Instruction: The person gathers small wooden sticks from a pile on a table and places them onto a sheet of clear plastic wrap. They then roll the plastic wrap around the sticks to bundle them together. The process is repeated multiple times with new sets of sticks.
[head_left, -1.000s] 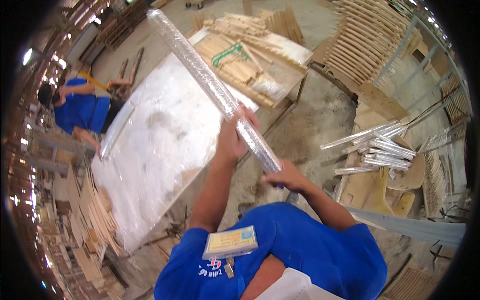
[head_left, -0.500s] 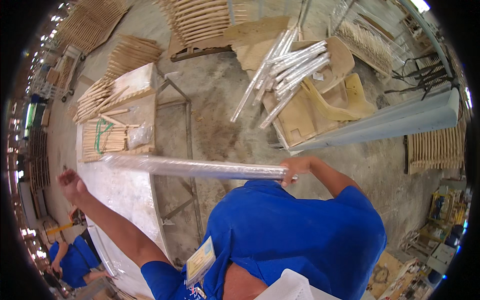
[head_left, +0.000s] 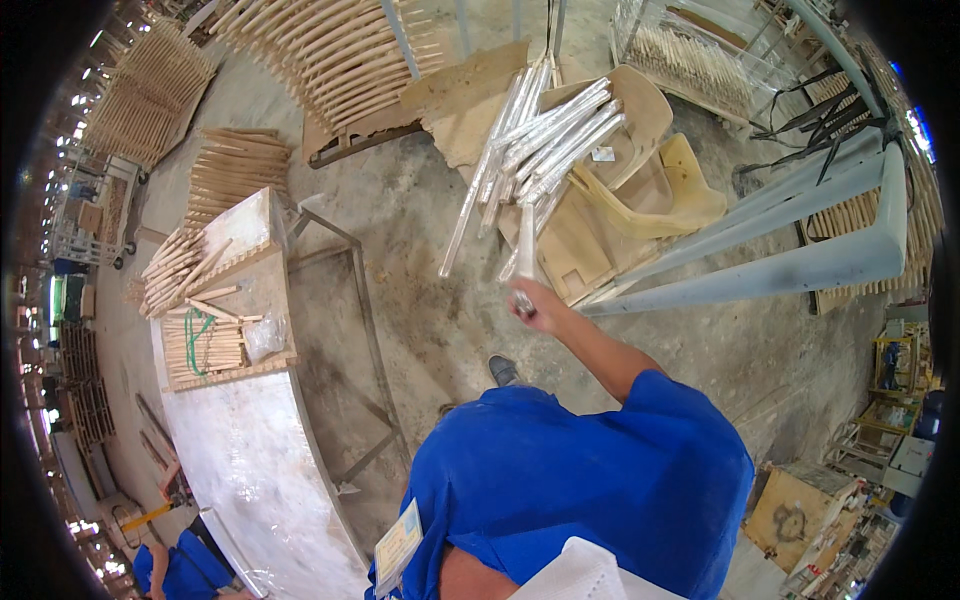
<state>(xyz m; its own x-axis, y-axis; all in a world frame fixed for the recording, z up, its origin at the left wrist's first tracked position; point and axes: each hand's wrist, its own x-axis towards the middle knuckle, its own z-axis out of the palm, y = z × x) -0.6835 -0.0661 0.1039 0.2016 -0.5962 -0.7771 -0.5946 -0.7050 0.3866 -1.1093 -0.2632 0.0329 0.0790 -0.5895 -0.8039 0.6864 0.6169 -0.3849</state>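
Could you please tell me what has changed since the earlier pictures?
The long wrapped bundle has swung from over the white-topped table to the person's right, toward the pile of wrapped pieces. The left hand let go and is now out of view; the right hand still holds it. The green-tied sticks and the pile stayed put.

Room L of R hand [head_left: 535, 306] over flr [head_left: 430, 290]; wrapped sticks [head_left: 560, 130] ahead, grey rail [head_left: 770, 283] to R in way.
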